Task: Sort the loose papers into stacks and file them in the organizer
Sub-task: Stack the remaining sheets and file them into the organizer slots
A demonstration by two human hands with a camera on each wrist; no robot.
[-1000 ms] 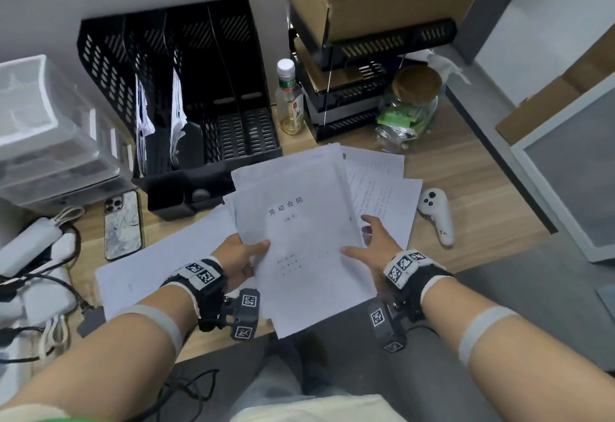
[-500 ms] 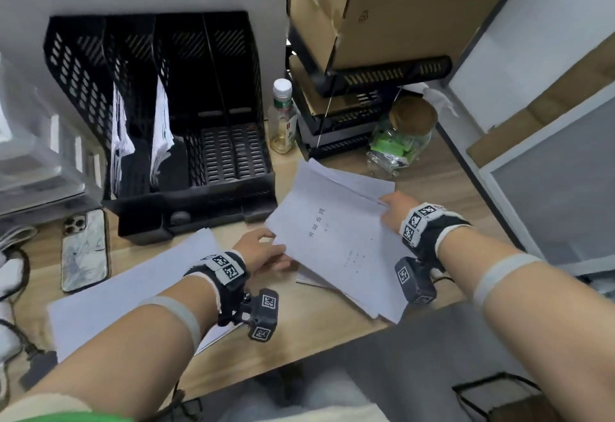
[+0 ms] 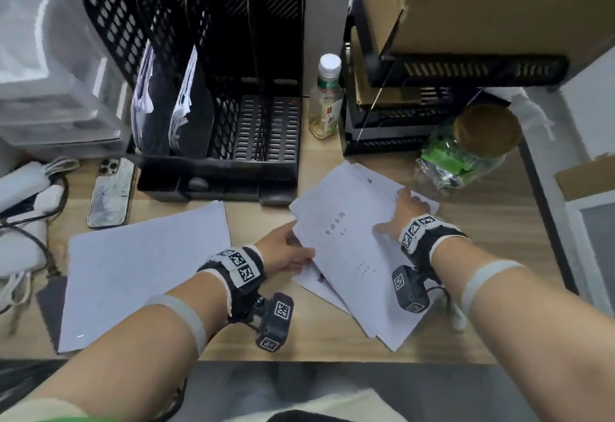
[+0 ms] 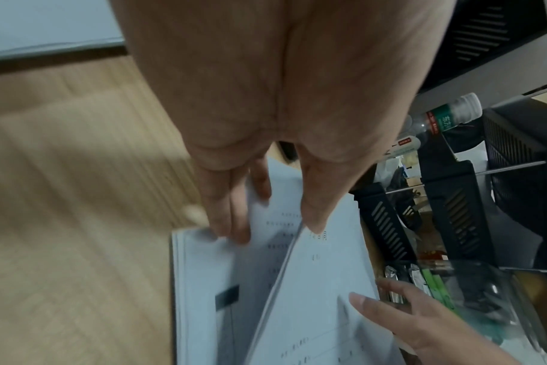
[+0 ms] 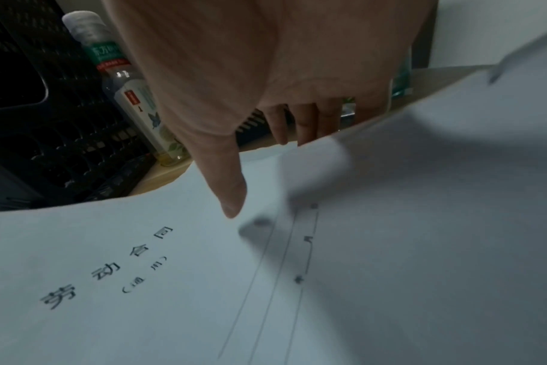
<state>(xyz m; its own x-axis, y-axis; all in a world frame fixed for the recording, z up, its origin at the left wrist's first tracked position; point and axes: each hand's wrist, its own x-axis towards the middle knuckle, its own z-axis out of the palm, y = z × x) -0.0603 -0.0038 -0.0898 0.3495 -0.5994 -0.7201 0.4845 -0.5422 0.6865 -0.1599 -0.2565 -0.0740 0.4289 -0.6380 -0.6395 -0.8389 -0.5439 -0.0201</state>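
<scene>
A stack of white papers point(image 3: 352, 255) with a printed title lies slanted on the wooden desk, right of centre. My left hand point(image 3: 296, 245) pinches the top sheets at their near left edge, thumb point(image 4: 313, 217) above and fingers point(image 4: 228, 222) underneath, lifting them off the lower pages. At the far right edge my right hand point(image 3: 402, 202) holds the stack, its thumb point(image 5: 231, 197) on top and its fingers point(image 5: 297, 123) past the edge. The black mesh organizer point(image 3: 253, 55) stands behind, with papers point(image 3: 143, 102) in its two left slots. A second white pile point(image 3: 146, 272) lies left.
A drink bottle point(image 3: 326, 99) stands between the organizer and black stacked trays point(image 3: 432, 72) that carry a cardboard box. A cork-lidded glass jar point(image 3: 466, 152) is just beyond the papers. A phone point(image 3: 109, 192), cables point(image 3: 26, 188) and clear drawers point(image 3: 43, 72) fill the left.
The stack, held up in both hands before, has swung right and come down onto the desk. My right hand moved from its near side to its far edge.
</scene>
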